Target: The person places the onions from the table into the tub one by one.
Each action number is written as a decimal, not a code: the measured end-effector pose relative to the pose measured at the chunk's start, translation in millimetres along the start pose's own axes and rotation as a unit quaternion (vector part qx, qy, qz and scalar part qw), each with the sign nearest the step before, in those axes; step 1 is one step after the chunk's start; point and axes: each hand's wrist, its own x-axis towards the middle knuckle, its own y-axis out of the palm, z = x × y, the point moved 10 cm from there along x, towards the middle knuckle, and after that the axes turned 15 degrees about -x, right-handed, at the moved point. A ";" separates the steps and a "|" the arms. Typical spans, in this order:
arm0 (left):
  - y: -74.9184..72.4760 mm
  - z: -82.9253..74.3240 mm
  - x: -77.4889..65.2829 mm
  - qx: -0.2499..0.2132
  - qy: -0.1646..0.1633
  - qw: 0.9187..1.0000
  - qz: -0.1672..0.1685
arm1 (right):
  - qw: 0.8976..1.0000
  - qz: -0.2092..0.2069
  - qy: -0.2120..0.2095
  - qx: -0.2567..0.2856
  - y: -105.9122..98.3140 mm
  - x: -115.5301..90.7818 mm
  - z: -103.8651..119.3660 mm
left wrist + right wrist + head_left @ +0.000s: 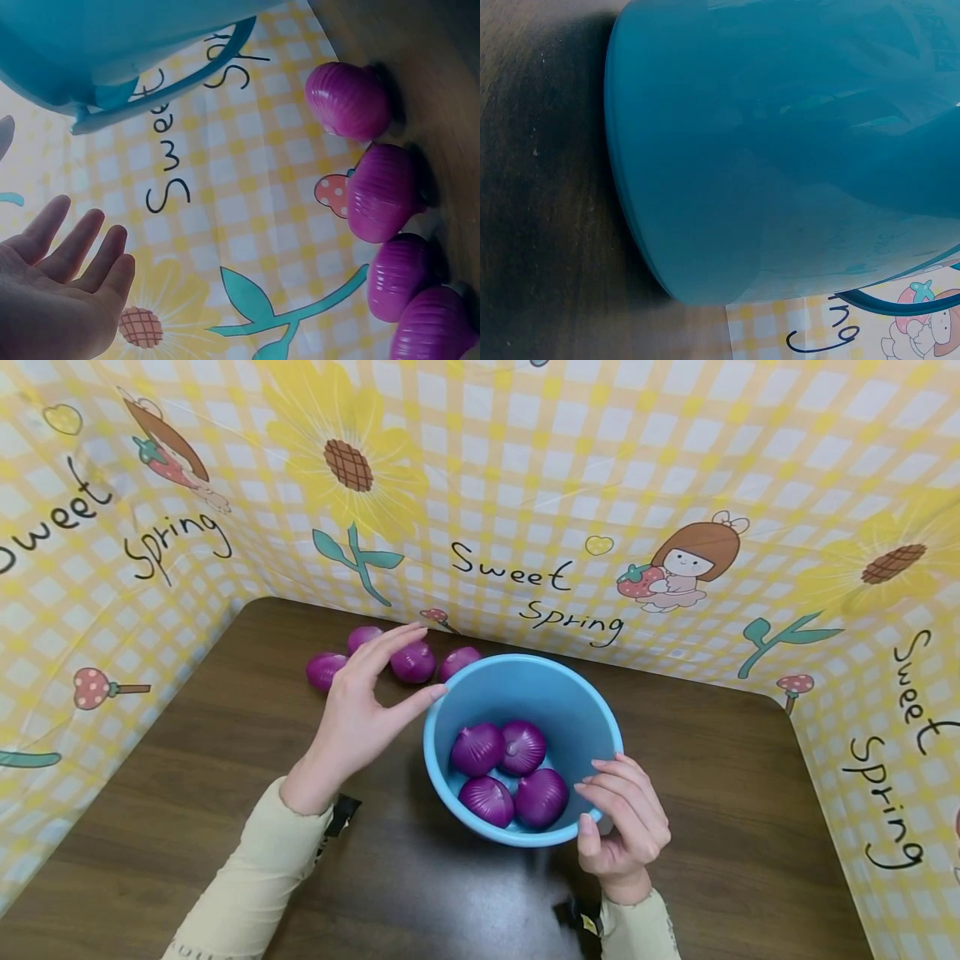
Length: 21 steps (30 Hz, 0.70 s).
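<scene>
A blue bucket (pixel 517 664) stands on the table with several purple onions (pixel 480 749) inside. Just left of its rim is my left hand (pixel 360 714), fingers extended and spread from the thumb, whose tip is close to the rim. Nothing lies in that hand (pixel 64 292) in the left wrist view. Beyond it, several more purple onions (pixel 412 662) lie in a group on the table. My right hand (pixel 630 814) is at the bucket's near right rim, with loosely bent fingers reaching over the edge and the thumb beside it. The bucket's side (pixel 765 165) hides whatever is behind it in the right wrist view.
The dark wooden table (pixel 720 827) bears the bucket and onions. A yellow checked cloth (pixel 517 485) with printed flowers and lettering walls off the back and both sides. The bucket's blue handle (pixel 187 82) hangs along its outside.
</scene>
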 end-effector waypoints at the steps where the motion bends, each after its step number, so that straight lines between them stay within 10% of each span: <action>1: -0.7 1.7 0.3 0.000 -0.001 1.000 -0.001 | 1.000 0.000 0.000 0.000 0.0 0.1 0.1; 21: -9.0 47.4 9.9 0.026 -0.062 0.998 -0.005 | 1.000 0.007 0.001 0.000 0.3 -0.6 0.0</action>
